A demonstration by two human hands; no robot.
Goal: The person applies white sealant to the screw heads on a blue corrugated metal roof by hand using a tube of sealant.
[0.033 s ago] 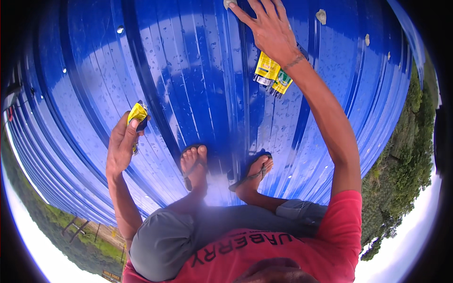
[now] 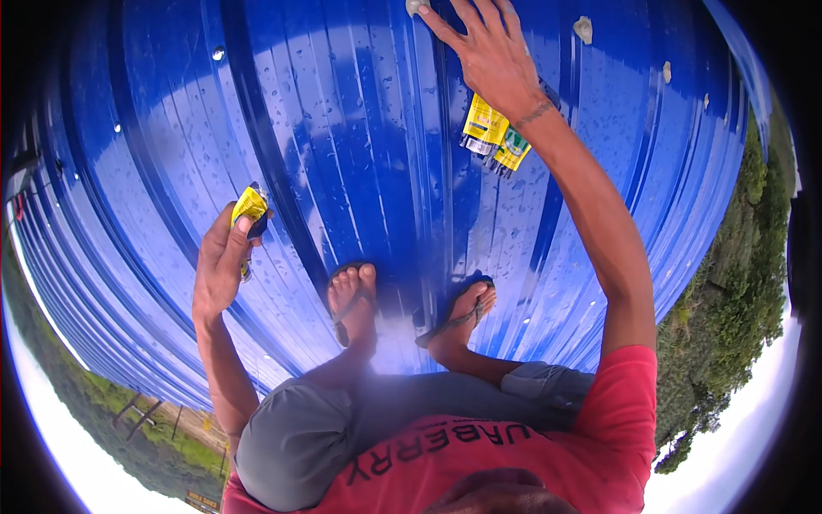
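My left hand (image 2: 224, 255) is closed around a crumpled yellow and dark blue sachet (image 2: 249, 206), held above the blue ribbed metal sheet (image 2: 360, 197). My right hand (image 2: 495, 62) reaches far forward with its fingers stretched out and apart. One of its fingertips touches a greyish, putty-like lump (image 2: 417, 7) on the sheet at the top edge of the picture. Beneath my right wrist lie flat yellow and dark blue packets (image 2: 485, 125), partly hidden by the hand and forearm.
More pale lumps (image 2: 582, 31) dot the sheet to the right, and shiny screw heads (image 2: 218, 53) show on the left. Water drops cover the surface. My feet in flip-flops (image 2: 353, 295) stand on it. Beyond the right edge are green trees (image 2: 728, 317).
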